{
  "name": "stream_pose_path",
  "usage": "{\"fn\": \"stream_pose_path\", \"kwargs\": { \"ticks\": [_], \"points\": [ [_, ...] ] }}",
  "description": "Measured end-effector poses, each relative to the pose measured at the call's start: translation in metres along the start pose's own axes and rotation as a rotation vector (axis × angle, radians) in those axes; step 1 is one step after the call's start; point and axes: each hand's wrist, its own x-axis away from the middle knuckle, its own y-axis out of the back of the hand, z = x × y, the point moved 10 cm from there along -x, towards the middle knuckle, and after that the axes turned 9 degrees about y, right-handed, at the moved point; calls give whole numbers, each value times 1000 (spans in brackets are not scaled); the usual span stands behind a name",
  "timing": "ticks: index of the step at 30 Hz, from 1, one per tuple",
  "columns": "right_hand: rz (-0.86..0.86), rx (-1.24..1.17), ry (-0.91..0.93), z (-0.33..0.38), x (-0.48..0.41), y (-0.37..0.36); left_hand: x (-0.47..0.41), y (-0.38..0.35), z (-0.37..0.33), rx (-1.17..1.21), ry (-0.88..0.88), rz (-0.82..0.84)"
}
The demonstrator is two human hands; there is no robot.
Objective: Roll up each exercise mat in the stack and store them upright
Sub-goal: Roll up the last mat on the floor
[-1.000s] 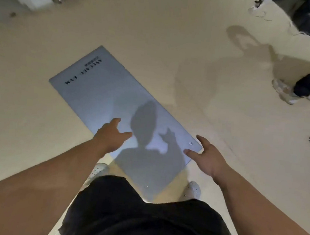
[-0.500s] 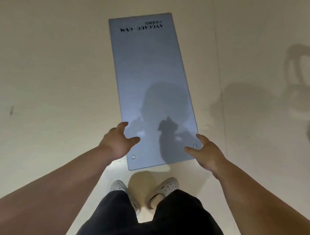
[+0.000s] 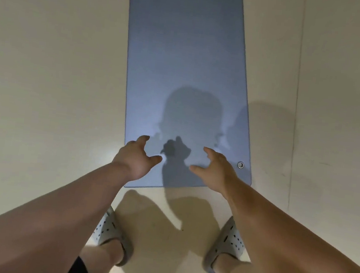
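Observation:
A blue-grey exercise mat (image 3: 187, 59) lies flat on the floor, running away from me and out of the top of the view. Its near short edge is just in front of my feet, with a metal eyelet (image 3: 240, 165) at the near right corner. My left hand (image 3: 135, 157) hovers over the near left corner with fingers spread and curled. My right hand (image 3: 214, 167) hovers over the near edge, left of the eyelet, also spread. Neither hand grips the mat. The near left corner is hidden under my left hand.
Pale beige floor (image 3: 47, 78) surrounds the mat on both sides. My feet in white perforated clogs (image 3: 110, 232) (image 3: 229, 241) stand just behind the mat's near edge. A thin floor seam (image 3: 296, 104) runs along the right side.
Both hands had been holding the mat's near corners; now they are off it with fingers apart. The view has moved closer and the mat lies straight ahead of me.

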Motion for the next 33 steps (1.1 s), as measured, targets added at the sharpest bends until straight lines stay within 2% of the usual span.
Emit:
{"fn": "stream_pose_path", "kwargs": {
  "ticks": [5, 10, 15, 18, 21, 26, 33],
  "points": [
    [21, 48, -1, -86, -85, -76, -94, -91, 27, -68, -19, -22],
    [-56, 127, -7, -149, -154, -117, -163, -158, 42, -496, -56, -92],
    [-77, 235, -53, -207, -169, -135, -198, -197, 44, -525, -108, -80],
    [-51, 254, -49, -217, -157, -141, -195, -199, 44, -506, -107, -81],
    [-55, 371, 20, -216, -157, -140, -192, -203, 36, -450, -151, -126],
    [-56, 650, 100, -225, -179, -136, -196, -233, 34, -589, -228, -134],
    [42, 914, 177, -230, -186, -139, -197, -256, 39, -720, -184, -97]
  ]
}}
